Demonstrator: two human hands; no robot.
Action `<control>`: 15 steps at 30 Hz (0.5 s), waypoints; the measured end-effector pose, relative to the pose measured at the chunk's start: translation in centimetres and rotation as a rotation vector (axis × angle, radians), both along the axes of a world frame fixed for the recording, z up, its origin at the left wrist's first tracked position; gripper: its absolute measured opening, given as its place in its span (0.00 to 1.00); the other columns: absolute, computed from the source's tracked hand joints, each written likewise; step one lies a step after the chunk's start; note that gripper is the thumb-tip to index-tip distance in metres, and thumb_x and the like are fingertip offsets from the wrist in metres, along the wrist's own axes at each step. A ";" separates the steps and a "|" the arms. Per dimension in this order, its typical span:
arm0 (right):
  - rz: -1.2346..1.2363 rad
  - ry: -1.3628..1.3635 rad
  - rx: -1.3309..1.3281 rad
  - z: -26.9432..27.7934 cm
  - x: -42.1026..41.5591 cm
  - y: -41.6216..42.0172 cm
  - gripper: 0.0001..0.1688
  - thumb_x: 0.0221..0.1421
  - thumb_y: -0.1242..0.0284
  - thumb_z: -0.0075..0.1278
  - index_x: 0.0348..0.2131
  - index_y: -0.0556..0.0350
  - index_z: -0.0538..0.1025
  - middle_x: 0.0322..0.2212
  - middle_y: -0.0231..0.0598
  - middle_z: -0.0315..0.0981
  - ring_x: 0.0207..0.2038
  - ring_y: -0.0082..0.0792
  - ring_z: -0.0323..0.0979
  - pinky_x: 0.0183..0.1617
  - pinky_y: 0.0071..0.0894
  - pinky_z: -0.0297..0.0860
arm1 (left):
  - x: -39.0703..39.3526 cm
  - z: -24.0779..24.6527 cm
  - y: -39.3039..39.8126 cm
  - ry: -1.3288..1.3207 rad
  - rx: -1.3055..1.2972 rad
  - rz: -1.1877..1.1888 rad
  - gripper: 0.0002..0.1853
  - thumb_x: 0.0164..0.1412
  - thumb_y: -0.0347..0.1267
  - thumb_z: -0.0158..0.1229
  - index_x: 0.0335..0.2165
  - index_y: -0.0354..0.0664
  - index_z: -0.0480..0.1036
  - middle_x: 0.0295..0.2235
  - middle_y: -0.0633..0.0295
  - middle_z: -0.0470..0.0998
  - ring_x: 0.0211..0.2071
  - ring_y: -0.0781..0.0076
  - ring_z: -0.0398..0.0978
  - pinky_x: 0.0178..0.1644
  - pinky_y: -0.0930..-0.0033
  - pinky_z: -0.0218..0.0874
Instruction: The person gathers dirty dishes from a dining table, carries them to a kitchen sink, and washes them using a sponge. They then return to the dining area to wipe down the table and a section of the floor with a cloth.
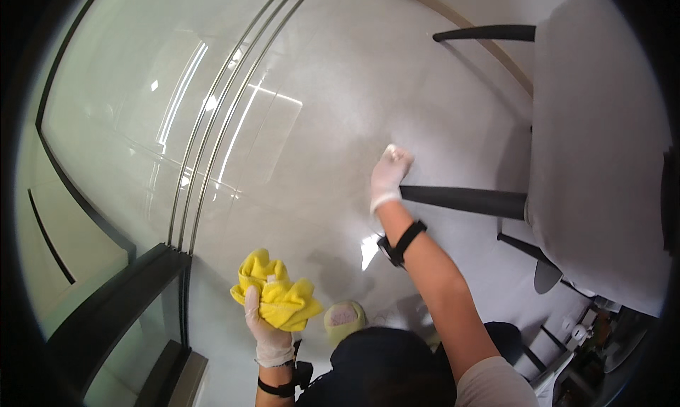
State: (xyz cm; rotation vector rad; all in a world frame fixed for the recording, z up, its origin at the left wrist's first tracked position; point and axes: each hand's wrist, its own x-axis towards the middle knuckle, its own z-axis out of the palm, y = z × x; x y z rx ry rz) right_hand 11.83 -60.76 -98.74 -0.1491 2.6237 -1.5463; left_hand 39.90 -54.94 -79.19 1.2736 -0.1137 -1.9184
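Observation:
A crumpled yellow cloth (279,295) with a small pale tag is gripped in my left hand (268,330), low in front of me. The thumb of its translucent glove presses on the near side of the cloth. My right hand (391,171), also gloved, is held out over the glossy pale floor (329,157). Its fingers look curled in, slightly blurred, and no object shows in them. The wrist is beside the end of a dark chair leg (467,200); whether they touch is unclear.
A grey upholstered chair (595,141) takes up the right side. Parallel metal floor tracks (226,109) cross the left, ending at a dark door frame (122,295). A yellow-green slipper (345,335) is at my feet. Cluttered items (589,327) fill the lower right.

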 end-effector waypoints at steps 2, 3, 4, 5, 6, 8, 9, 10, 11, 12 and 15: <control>-0.199 -0.354 -0.121 0.0 -2.3 -0.9 0.02 0.50 0.80 0.43 0.27 0.58 0.65 0.27 0.39 0.62 0.32 0.34 0.62 0.36 0.36 0.62 | -1.1 1.5 -0.4 -0.003 0.006 0.019 0.24 0.60 0.42 0.44 0.51 0.42 0.59 0.44 0.58 0.69 0.41 0.66 0.69 0.46 0.62 0.62; -0.301 -0.467 -0.143 -0.5 -3.5 -0.9 0.01 0.50 0.79 0.43 0.27 0.58 0.65 0.27 0.39 0.63 0.32 0.34 0.63 0.36 0.36 0.62 | -1.7 2.0 -0.7 0.007 0.005 0.023 0.24 0.60 0.42 0.44 0.51 0.42 0.59 0.44 0.58 0.69 0.41 0.66 0.69 0.46 0.62 0.62; -0.374 -0.547 -0.158 -1.2 -4.4 -1.2 0.01 0.50 0.79 0.42 0.27 0.58 0.66 0.27 0.39 0.63 0.32 0.34 0.63 0.36 0.36 0.62 | -1.8 1.7 -1.0 0.054 -0.020 0.017 0.25 0.60 0.43 0.44 0.52 0.41 0.59 0.45 0.58 0.69 0.41 0.66 0.69 0.45 0.63 0.62; -0.429 -0.588 -0.163 -2.1 -4.3 -0.9 0.01 0.50 0.79 0.42 0.28 0.58 0.66 0.27 0.39 0.64 0.31 0.35 0.64 0.35 0.35 0.62 | -2.0 1.9 -1.4 0.027 -0.042 0.014 0.25 0.60 0.43 0.44 0.51 0.41 0.59 0.45 0.58 0.69 0.41 0.65 0.69 0.45 0.63 0.62; -0.473 -0.596 -0.177 -3.2 -4.2 -1.1 0.02 0.50 0.78 0.41 0.28 0.58 0.66 0.27 0.39 0.64 0.31 0.35 0.64 0.35 0.35 0.63 | -2.7 1.8 -2.2 0.009 -0.068 0.013 0.25 0.60 0.43 0.44 0.51 0.41 0.59 0.45 0.58 0.69 0.41 0.65 0.70 0.45 0.63 0.62; -0.515 -0.531 -0.209 -4.9 -5.2 -2.8 0.03 0.50 0.77 0.40 0.28 0.58 0.66 0.27 0.39 0.65 0.30 0.35 0.65 0.34 0.34 0.63 | -4.4 1.1 -3.9 -0.001 -0.141 0.041 0.24 0.60 0.44 0.44 0.51 0.42 0.60 0.44 0.58 0.69 0.40 0.66 0.70 0.44 0.63 0.63; -0.516 -0.492 -0.215 -5.6 -6.1 -3.8 0.03 0.50 0.77 0.40 0.29 0.58 0.66 0.28 0.39 0.66 0.30 0.36 0.65 0.34 0.34 0.64 | -4.6 0.8 -4.5 -0.013 -0.169 0.058 0.24 0.60 0.44 0.43 0.50 0.42 0.60 0.43 0.59 0.70 0.39 0.66 0.71 0.43 0.63 0.64; -0.496 -0.447 -0.220 -5.7 -7.0 -5.2 0.04 0.50 0.77 0.39 0.29 0.58 0.66 0.28 0.39 0.66 0.29 0.36 0.66 0.34 0.34 0.64 | -4.1 0.6 -4.8 -0.036 -0.189 0.075 0.23 0.61 0.45 0.43 0.50 0.43 0.60 0.42 0.59 0.70 0.38 0.66 0.71 0.42 0.63 0.64; -0.455 -0.391 -0.227 -5.6 -8.2 -6.8 0.05 0.50 0.76 0.39 0.29 0.58 0.66 0.28 0.38 0.67 0.29 0.36 0.66 0.34 0.34 0.64 | -3.4 0.5 -4.8 -0.071 -0.193 0.099 0.23 0.61 0.45 0.42 0.50 0.43 0.61 0.42 0.59 0.70 0.39 0.66 0.71 0.42 0.63 0.64; -0.398 -0.322 -0.236 -5.4 -9.1 -8.2 0.05 0.50 0.76 0.38 0.30 0.58 0.67 0.28 0.38 0.67 0.29 0.37 0.66 0.33 0.33 0.64 | -2.6 0.4 -4.4 -0.106 -0.195 0.132 0.23 0.61 0.45 0.42 0.49 0.43 0.61 0.42 0.59 0.70 0.39 0.66 0.71 0.42 0.63 0.64; 0.104 -0.260 0.016 -1.1 -10.6 -12.4 0.06 0.50 0.75 0.38 0.31 0.57 0.67 0.30 0.40 0.67 0.31 0.38 0.66 0.37 0.35 0.63 | -1.7 0.1 -3.7 -0.142 -0.186 0.225 0.22 0.62 0.45 0.41 0.49 0.44 0.61 0.42 0.59 0.71 0.39 0.67 0.71 0.43 0.62 0.64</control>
